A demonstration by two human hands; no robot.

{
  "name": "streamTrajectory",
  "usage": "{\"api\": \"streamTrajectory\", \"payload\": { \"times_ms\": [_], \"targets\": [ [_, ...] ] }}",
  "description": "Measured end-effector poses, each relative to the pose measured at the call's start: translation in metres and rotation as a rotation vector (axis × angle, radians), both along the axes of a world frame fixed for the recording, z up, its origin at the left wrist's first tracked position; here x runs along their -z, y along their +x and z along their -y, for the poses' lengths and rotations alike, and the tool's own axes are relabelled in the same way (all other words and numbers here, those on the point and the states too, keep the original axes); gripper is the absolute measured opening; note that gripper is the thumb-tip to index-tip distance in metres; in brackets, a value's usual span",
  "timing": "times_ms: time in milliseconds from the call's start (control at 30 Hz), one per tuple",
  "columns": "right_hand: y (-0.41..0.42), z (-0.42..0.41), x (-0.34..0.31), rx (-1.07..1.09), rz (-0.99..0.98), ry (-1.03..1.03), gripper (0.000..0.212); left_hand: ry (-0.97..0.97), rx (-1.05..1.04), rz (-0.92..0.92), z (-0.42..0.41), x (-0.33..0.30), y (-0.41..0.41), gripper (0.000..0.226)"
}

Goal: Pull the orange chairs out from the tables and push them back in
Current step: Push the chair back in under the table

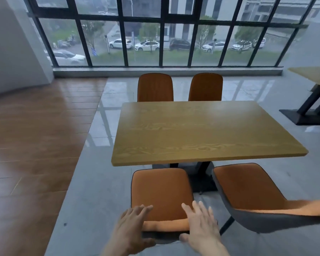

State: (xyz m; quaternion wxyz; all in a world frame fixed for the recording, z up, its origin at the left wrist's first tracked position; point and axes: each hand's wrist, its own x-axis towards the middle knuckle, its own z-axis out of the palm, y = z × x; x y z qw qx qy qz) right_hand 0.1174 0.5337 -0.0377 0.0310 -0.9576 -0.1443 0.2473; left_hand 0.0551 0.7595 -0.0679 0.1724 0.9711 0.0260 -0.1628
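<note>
Near-left orange chair [161, 193] stands clear of table [201, 130], seat ahead of both hands. Left hand [131, 230] and right hand [201, 226] spread, fingers apart, over backrest top (contact unclear), one per corner, equally near. Push direction: straight forward, toward table.
</note>
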Motion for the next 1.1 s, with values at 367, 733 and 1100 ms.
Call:
{"api": "streamTrajectory", "payload": {
  "times_ms": [367, 733, 1100],
  "targets": [
    [0.06, 0.047, 0.06, -0.258, -0.32, 0.057, 0.089, -0.005, 0.07, -0.092, 0.021, 0.05, 0.025, 0.059],
    [0.046, 0.079, 0.063, -0.286, -0.104, 0.045, 0.041, 0.01, 0.021, 0.112, 0.059, 0.063, 0.002, 0.054],
    [0.036, 0.099, 0.077, -0.256, -0.004, 0.093, 0.053, 0.048, 0.059, 0.131, 0.073, 0.064, 0.004, 0.049]
  ]
}}
